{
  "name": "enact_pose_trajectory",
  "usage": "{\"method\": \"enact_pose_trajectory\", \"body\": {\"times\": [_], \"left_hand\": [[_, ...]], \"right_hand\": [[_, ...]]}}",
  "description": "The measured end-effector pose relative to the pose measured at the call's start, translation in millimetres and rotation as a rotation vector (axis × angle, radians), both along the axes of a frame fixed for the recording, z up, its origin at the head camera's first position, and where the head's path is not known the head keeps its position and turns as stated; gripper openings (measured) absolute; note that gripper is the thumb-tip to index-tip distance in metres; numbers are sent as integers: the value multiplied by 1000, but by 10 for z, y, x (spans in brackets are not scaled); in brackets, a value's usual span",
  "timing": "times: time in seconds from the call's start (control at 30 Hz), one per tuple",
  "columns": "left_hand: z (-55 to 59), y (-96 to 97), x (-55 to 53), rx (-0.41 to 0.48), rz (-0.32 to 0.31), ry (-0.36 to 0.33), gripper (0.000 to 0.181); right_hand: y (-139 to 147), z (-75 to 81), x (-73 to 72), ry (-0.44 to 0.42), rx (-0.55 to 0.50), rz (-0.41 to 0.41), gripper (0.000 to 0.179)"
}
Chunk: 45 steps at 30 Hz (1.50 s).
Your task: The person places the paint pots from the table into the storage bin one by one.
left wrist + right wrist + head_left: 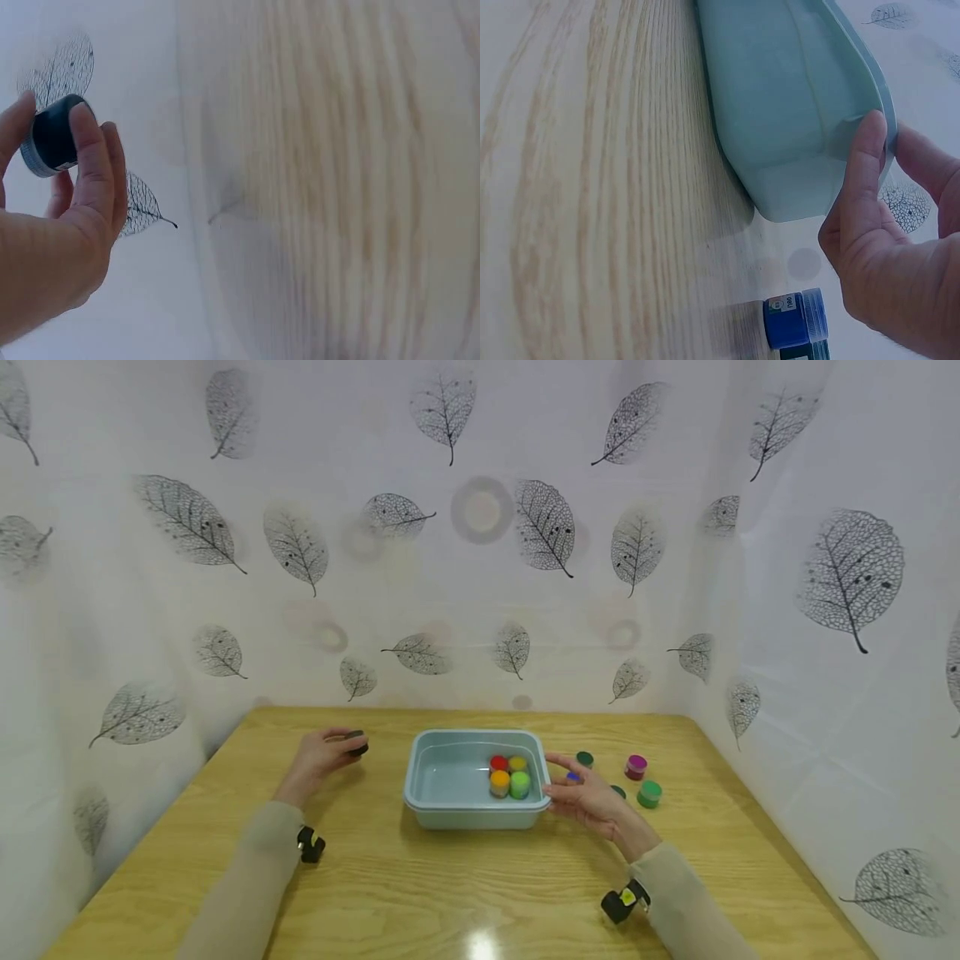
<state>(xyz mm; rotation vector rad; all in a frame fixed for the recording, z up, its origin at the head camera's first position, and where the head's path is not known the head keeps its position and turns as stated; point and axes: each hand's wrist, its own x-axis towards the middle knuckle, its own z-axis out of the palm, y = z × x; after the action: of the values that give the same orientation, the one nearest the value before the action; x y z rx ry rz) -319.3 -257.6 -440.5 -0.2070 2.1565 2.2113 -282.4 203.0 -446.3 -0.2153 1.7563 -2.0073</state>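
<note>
My left hand [318, 762] pinches a small dark paint jar [56, 139] between thumb and fingers, above the left side of the table. At the middle stands a pale blue-green plastic tub [450, 818]. My right hand [592, 802] holds the tub's right end by the rim, with fingertips [871, 131] against the wall. Inside the tub, grouped at its right side, are a red jar [498, 764], a yellow jar [517, 764], an orange jar [499, 785] and a light green jar [519, 786]. A blue jar [786, 321] lies below my right hand in the right wrist view.
Right of the tub, near my right hand, are a dark green jar [584, 760], a magenta jar [636, 767] and a green jar [649, 793]. Another dark jar [618, 792] is partly hidden. A leaf-print curtain [480, 610] surrounds the wooden table [420, 893].
</note>
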Motion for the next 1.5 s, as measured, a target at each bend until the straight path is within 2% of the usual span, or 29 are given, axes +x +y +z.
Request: {"method": "enact_pose_trajectory", "body": {"times": [0.17, 0.37, 0.57, 0.7, 0.9, 1.17, 1.27, 1.5], "left_hand": [[1, 138, 31, -7, 18, 75, 64], [49, 386, 5, -56, 9, 158, 59], [111, 682, 6, -56, 18, 182, 51], [164, 872, 33, -66, 2, 203, 49], [184, 1064, 46, -100, -17, 216, 46], [216, 1199, 77, -177, -48, 227, 44], [245, 1261, 85, -203, -63, 221, 44], [262, 1390, 76, -196, -67, 180, 42]], "right_hand": [[-26, 8, 5, -8, 2, 9, 70], [-37, 45, -9, -2, 7, -14, 70], [-34, 61, 5, -10, 8, -9, 70], [-31, 69, 4, -6, 16, -16, 71], [-27, 79, -4, -8, 19, -18, 70], [-17, 46, 3, -8, 9, -1, 71], [-14, 35, 4, -6, 8, -1, 71], [-8, 27, 6, -6, 8, 3, 72]]}}
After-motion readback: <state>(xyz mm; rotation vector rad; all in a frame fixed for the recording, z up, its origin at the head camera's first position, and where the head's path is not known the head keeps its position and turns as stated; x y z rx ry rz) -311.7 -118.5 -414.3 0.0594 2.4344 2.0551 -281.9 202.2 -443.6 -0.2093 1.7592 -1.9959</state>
